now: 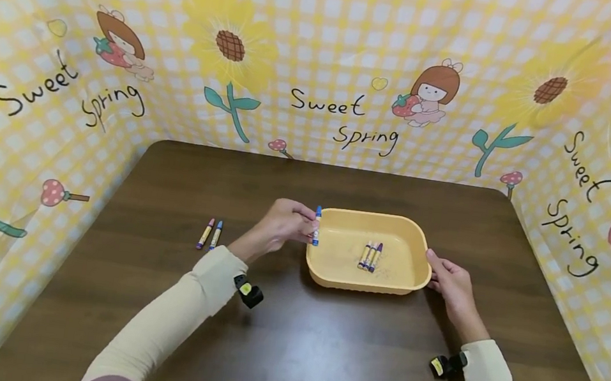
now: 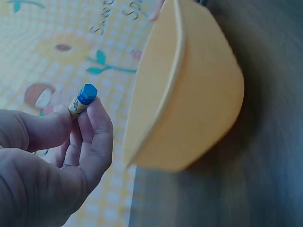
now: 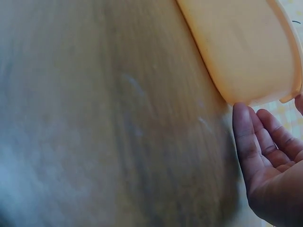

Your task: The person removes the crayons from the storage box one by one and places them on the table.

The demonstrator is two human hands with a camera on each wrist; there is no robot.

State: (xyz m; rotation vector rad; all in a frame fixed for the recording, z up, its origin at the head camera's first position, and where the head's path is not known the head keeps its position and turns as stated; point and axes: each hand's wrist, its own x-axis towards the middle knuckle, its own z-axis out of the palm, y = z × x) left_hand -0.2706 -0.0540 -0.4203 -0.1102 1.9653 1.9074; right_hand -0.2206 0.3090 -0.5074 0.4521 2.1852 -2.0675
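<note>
My left hand [image 1: 288,222] pinches a blue crayon [image 1: 317,225] between thumb and fingers, over the left rim of a yellow plastic basin [image 1: 340,280]. In the left wrist view the crayon's blue end [image 2: 87,93] sticks up past the fingertips, beside the basin wall [image 2: 203,90]. My right hand [image 1: 452,287] holds the basin's right end, its thumb at the rim and its fingers against the outer wall, as the right wrist view shows. Inside the basin, three crayons [image 1: 370,256] lie side by side on the floor.
Two more crayons, one pink [image 1: 205,234] and one blue [image 1: 216,235], lie on the dark wooden table [image 1: 285,342] left of my left hand. A yellow checked cloth [image 1: 330,46] with flowers and figures stands around the table's back and sides.
</note>
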